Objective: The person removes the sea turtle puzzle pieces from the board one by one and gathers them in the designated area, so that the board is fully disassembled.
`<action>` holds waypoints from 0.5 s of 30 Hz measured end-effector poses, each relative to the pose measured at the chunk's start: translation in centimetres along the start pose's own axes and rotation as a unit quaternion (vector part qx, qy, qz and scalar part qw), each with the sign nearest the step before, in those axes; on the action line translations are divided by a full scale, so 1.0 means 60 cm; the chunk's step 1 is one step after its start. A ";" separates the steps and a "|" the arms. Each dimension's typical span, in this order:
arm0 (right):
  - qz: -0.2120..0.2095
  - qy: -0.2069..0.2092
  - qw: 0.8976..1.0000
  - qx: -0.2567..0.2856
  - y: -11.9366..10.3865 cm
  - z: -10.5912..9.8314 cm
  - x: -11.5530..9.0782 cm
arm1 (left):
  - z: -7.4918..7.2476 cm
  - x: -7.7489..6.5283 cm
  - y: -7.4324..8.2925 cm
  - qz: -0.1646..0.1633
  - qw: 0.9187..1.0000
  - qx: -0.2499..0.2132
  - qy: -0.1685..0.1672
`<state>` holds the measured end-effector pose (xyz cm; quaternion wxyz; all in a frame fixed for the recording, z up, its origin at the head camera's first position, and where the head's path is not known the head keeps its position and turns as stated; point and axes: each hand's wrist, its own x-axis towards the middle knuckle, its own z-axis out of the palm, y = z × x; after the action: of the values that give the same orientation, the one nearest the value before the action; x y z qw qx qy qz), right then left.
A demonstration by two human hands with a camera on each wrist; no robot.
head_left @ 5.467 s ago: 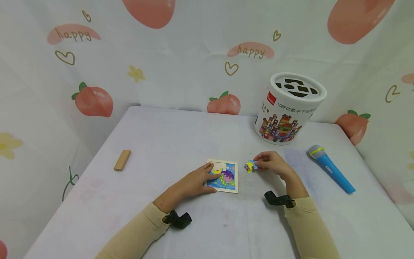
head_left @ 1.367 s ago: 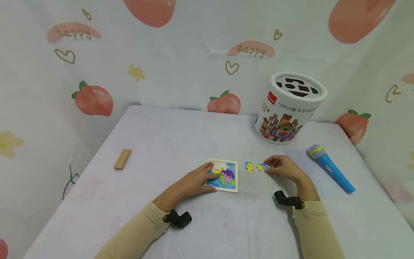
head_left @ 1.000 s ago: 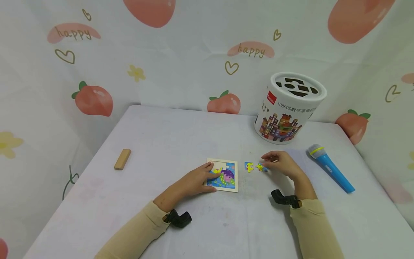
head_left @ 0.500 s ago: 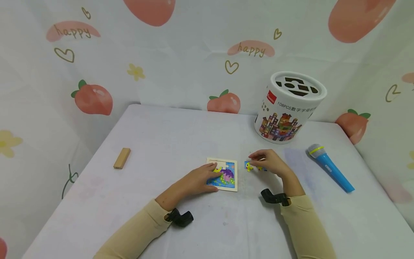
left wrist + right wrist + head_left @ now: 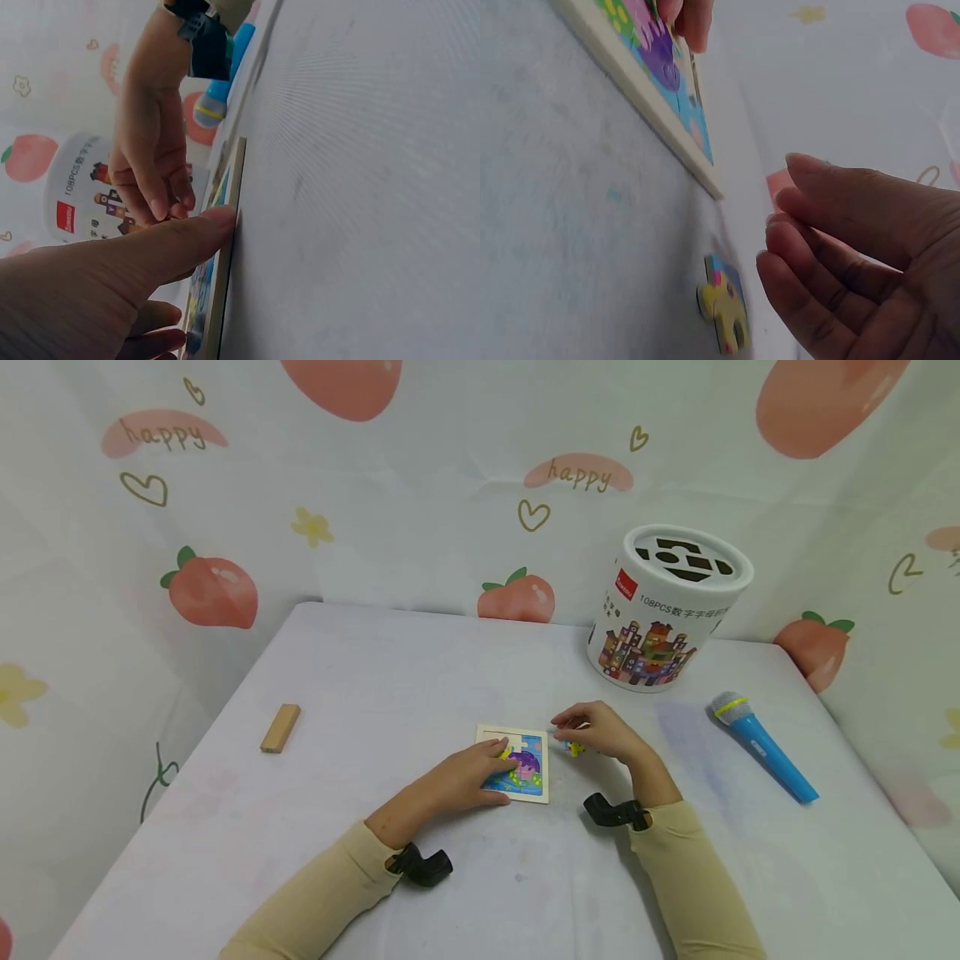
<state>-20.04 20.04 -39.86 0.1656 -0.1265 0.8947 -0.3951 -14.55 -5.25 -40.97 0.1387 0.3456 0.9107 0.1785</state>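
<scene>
Your left grip [image 5: 462, 777] rests extended on the puzzle [image 5: 533, 763]; your right grip [image 5: 602, 732] hovers, slack and unloaded, at its two o'clock

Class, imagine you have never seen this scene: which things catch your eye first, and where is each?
The big white tub stands out first, at the back of the table, right of centre. The bright blue microphone lies nearer the right edge. In the middle, the left hand rests on a colourful framed puzzle, the right hand close to a loose piece.
</scene>
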 end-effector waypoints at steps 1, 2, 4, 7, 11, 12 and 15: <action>-0.004 -0.004 1.000 -0.001 -0.003 0.002 0.002 | 0.000 0.001 0.001 -0.001 1.000 0.000 0.000; -0.008 -0.008 1.000 0.000 -0.006 0.004 0.004 | -0.001 0.001 0.002 -0.001 1.000 0.001 0.000; -0.016 -0.016 1.000 0.001 -0.011 0.007 0.008 | 0.000 0.002 0.002 -0.003 1.000 0.005 0.001; -0.022 -0.025 0.999 0.001 -0.016 0.013 0.012 | 0.001 0.004 0.003 -0.003 1.000 0.012 0.000; -0.037 -0.035 0.999 -0.003 -0.021 0.021 0.021 | 0.003 0.007 0.006 -0.002 1.000 0.012 0.001; -0.042 -0.037 0.998 -0.004 -0.023 0.023 0.022 | 0.003 0.008 0.007 -0.003 1.000 0.013 0.002; -0.056 -0.043 0.997 -0.006 -0.028 0.030 0.027 | 0.005 0.011 0.008 -0.002 1.000 0.020 0.002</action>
<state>-20.63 17.18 -40.07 0.1804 -0.1943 0.8806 -0.3927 -14.60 -4.38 -41.14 0.1300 0.3463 0.9151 0.1607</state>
